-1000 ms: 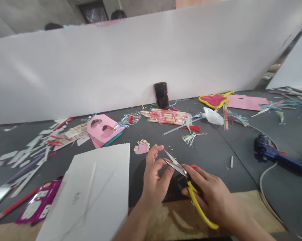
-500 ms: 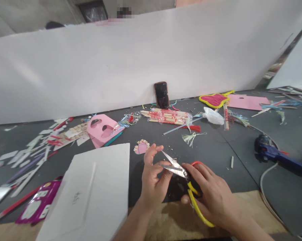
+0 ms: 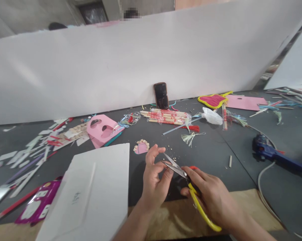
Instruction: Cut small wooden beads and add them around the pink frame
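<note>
My right hand (image 3: 215, 194) is wrapped round a pair of scissors (image 3: 179, 170) with yellow and red handles, the blades parted and pointing up to the left. My left hand (image 3: 153, 180) is held at the blade tips, thumb and fingers bent together in a pinch. Whatever sits between those fingers is too small or hidden to make out. Just beyond the left hand lies a small pink piece (image 3: 141, 148) edged with pale beige bits. A few loose beige crumbs (image 3: 174, 159) are scattered on the dark table behind the blades.
A white foam board (image 3: 105, 187) lies left of my hands. At the right is a blue glue gun (image 3: 271, 154) with its cord. Farther back are a leaning phone (image 3: 161, 95), wrapped sticks (image 3: 166, 116), tassels (image 3: 190, 137) and a pink cutout (image 3: 103, 130). A white panel (image 3: 110, 67) stands behind.
The scissor blades have closed a little, and the yellow handle has swung slightly down and right. My left hand stays pinched near the tips, shifted very slightly right.
</note>
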`<move>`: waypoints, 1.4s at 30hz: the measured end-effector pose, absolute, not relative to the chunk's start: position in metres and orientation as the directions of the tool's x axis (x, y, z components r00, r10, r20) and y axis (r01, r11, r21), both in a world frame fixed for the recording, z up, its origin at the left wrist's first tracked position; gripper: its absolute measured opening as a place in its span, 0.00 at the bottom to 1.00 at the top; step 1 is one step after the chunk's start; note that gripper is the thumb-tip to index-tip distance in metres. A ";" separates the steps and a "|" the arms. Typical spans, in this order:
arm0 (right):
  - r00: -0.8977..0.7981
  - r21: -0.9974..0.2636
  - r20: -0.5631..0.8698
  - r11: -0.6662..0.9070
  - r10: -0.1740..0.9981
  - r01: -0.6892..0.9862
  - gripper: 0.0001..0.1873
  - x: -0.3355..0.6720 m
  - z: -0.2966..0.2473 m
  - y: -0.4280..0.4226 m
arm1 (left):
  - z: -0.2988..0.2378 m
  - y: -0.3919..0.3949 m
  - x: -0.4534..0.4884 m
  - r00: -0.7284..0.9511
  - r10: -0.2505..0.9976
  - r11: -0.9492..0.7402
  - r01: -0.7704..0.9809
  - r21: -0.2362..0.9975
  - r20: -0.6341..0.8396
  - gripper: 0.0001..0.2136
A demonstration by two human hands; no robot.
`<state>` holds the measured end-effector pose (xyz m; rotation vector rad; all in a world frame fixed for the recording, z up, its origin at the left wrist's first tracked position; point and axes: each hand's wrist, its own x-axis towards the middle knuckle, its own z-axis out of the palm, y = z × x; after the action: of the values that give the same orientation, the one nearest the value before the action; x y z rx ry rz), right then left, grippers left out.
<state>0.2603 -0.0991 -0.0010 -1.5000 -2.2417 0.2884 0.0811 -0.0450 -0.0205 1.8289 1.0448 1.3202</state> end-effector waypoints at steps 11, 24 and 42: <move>-0.284 -0.354 0.246 0.359 0.927 0.864 0.24 0.260 0.000 -0.099 | -0.021 -0.043 0.082 0.150 0.856 -0.516 0.316 0.796 0.495 0.05; -0.303 -0.337 0.289 0.393 0.908 0.855 0.27 0.257 -0.002 -0.094 | -0.022 -0.044 0.081 0.192 0.834 -0.552 0.284 0.784 0.518 0.06; -0.281 -0.400 0.272 0.373 0.920 0.837 0.22 0.253 -0.003 -0.095 | -0.019 -0.044 0.084 0.128 0.852 -0.521 0.306 0.797 0.508 0.06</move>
<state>0.2528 -0.0949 -0.0028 -1.5176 -2.1842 0.2452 0.0838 -0.0443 -0.0186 1.8992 1.1127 1.3952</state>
